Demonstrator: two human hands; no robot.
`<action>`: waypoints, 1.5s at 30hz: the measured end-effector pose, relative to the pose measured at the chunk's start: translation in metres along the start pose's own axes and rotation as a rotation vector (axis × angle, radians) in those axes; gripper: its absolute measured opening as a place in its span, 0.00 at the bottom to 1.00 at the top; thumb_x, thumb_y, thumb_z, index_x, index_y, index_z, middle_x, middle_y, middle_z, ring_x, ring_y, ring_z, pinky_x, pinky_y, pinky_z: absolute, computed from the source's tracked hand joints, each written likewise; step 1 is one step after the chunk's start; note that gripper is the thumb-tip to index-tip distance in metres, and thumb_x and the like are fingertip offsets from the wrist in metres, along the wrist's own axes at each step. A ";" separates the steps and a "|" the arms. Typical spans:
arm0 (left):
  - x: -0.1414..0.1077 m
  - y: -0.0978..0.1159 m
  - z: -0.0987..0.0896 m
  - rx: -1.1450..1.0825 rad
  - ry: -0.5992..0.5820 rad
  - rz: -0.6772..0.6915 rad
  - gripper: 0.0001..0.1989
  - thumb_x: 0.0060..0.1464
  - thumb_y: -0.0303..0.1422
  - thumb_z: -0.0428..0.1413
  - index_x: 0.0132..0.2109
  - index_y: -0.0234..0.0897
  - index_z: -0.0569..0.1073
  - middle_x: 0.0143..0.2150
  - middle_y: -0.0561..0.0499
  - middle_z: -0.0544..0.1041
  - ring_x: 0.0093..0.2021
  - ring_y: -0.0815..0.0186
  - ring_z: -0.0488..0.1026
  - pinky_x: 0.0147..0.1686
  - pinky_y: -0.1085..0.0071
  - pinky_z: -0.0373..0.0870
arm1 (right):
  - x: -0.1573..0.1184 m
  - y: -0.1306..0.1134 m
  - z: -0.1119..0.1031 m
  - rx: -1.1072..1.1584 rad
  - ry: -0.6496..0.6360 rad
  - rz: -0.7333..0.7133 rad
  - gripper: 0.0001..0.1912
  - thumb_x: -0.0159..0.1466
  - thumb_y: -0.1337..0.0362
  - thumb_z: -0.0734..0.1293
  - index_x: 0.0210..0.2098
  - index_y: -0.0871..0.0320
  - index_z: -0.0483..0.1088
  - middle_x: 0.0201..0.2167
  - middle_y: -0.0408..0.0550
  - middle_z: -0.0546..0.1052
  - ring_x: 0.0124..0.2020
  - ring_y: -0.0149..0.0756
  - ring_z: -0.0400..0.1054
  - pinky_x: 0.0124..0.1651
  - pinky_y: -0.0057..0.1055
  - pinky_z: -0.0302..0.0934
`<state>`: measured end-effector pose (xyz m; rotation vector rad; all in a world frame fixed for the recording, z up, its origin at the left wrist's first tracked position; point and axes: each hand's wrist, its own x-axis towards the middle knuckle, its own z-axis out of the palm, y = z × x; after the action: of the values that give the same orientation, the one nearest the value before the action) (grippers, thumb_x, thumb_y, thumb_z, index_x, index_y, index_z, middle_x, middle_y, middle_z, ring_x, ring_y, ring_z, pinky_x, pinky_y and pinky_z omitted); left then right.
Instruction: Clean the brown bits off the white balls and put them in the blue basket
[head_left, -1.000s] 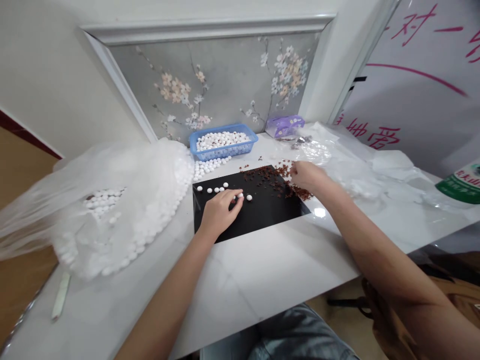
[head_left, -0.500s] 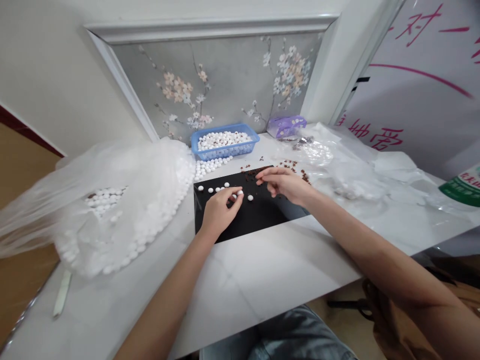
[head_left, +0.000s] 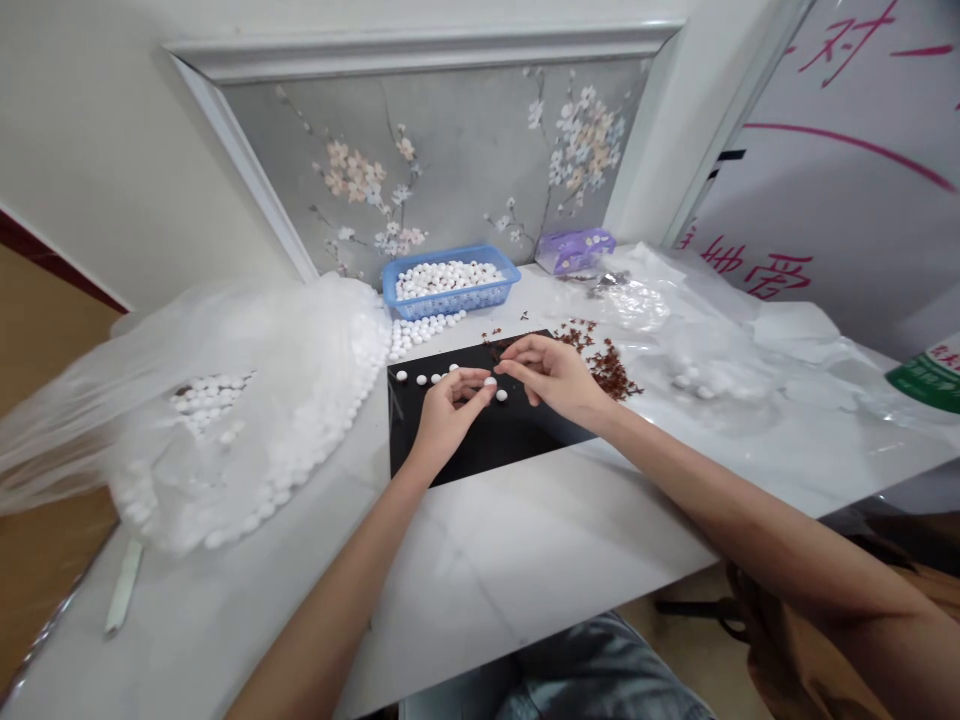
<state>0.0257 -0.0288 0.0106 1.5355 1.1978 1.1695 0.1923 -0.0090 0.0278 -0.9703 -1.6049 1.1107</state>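
Note:
Between the thumb and fingers of my left hand (head_left: pixel 453 405) is a white ball (head_left: pixel 490 383), held above the black mat (head_left: pixel 480 445). Close to its right, my right hand (head_left: pixel 553 374) is pinched, and whatever its fingertips hold is too small to make out. Another white ball (head_left: pixel 502 396) lies on the mat just below the fingertips. Several more, such as the one at the left end (head_left: pixel 402 376), sit along the mat's upper left. Small reddish-brown star-shaped pieces (head_left: pixel 611 372) are heaped beyond my right hand, some of them at the mat's edge.
A blue basket (head_left: pixel 450 303) of white balls stands behind the mat, with loose balls (head_left: pixel 420 332) before it. A large plastic bag of balls (head_left: pixel 300 400) fills the left. Clear plastic bags (head_left: pixel 705 370) and a purple packet (head_left: pixel 576 250) lie to the right.
My right hand has moved left and closed its fingertips near my left hand, uncovering more brown pieces. My left hand has risen slightly to the right with the white ball.

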 end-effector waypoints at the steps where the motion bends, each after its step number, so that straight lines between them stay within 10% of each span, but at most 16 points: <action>1: 0.000 0.001 0.000 -0.055 -0.033 -0.053 0.16 0.47 0.40 0.58 0.41 0.35 0.72 0.36 0.48 0.77 0.32 0.69 0.72 0.31 0.74 0.68 | -0.001 -0.001 0.001 -0.024 0.006 -0.025 0.14 0.56 0.54 0.65 0.34 0.59 0.66 0.29 0.45 0.75 0.13 0.21 0.58 0.15 0.23 0.53; 12: 0.003 0.000 -0.006 -0.341 -0.145 -0.284 0.15 0.44 0.38 0.61 0.39 0.35 0.73 0.36 0.49 0.78 0.31 0.73 0.72 0.33 0.77 0.69 | -0.004 0.001 0.002 -0.386 0.012 -0.348 0.08 0.61 0.61 0.62 0.30 0.58 0.68 0.27 0.44 0.69 0.22 0.25 0.59 0.24 0.24 0.54; 45: 0.003 -0.003 -0.009 -0.444 -0.121 -0.291 0.10 0.43 0.36 0.62 0.33 0.35 0.76 0.30 0.52 0.77 0.28 0.76 0.70 0.33 0.79 0.68 | -0.006 0.016 0.008 -0.314 -0.053 -0.388 0.07 0.58 0.61 0.64 0.31 0.59 0.65 0.30 0.44 0.68 0.17 0.20 0.54 0.20 0.23 0.50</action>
<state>0.0170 -0.0245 0.0101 1.0447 0.9622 1.0455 0.1873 -0.0116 0.0101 -0.7816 -1.9484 0.6350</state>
